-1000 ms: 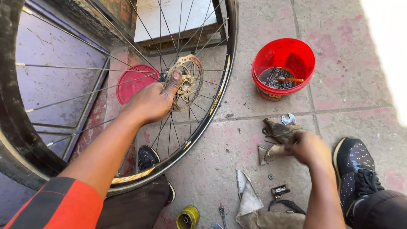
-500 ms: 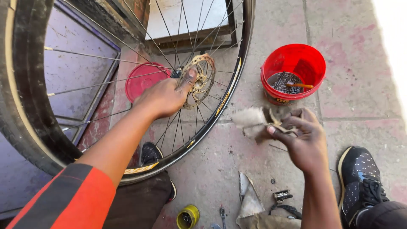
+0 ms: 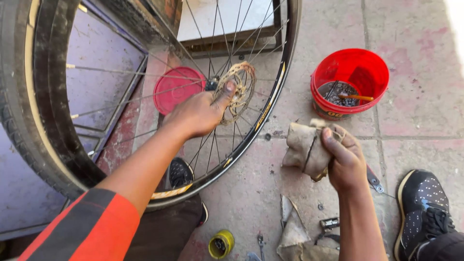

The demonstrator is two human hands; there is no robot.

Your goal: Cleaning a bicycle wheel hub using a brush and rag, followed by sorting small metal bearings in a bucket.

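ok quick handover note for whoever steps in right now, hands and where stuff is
Left hand: gripping the bicycle wheel at the hub, thumb on the brake disc.
Right hand: clutching a dirty rag, off the wheel.
Red bucket of small metal parts sits beyond; red lid behind the spokes.
Done: rag in hand. Left: rag hasn't touched the disc; disc looks grimy.

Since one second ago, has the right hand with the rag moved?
Yes. The right hand lifted the rag off the ground, up and toward the red bucket; it now sits just below the bucket, nearer the wheel.
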